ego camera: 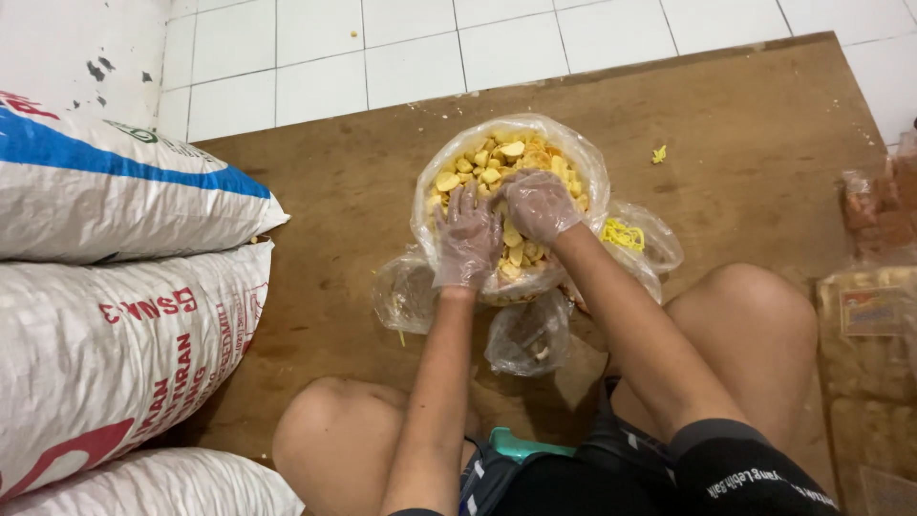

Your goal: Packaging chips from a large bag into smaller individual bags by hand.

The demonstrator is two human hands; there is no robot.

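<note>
A clear plastic bag [585, 159] full of yellow chips [497, 161] stands open on a brown board [325, 191] in front of me. Both my hands wear thin clear gloves and rest inside the bag on the chips. My left hand [467, 239] lies flat with fingers spread at the near left of the pile. My right hand [537, 204] is curled with its fingers bent down into the chips at the middle; I cannot see whether it grips any. My bare knees frame the bag below.
Smaller clear bags [528, 334] lie around the big one, one holding yellow bits [623, 234]. White woven sacks [115, 191] are stacked at the left. Packed snack bags [874, 325] lie at the right. White floor tiles [420, 57] lie beyond the board. A yellow crumb [659, 154] lies on the board.
</note>
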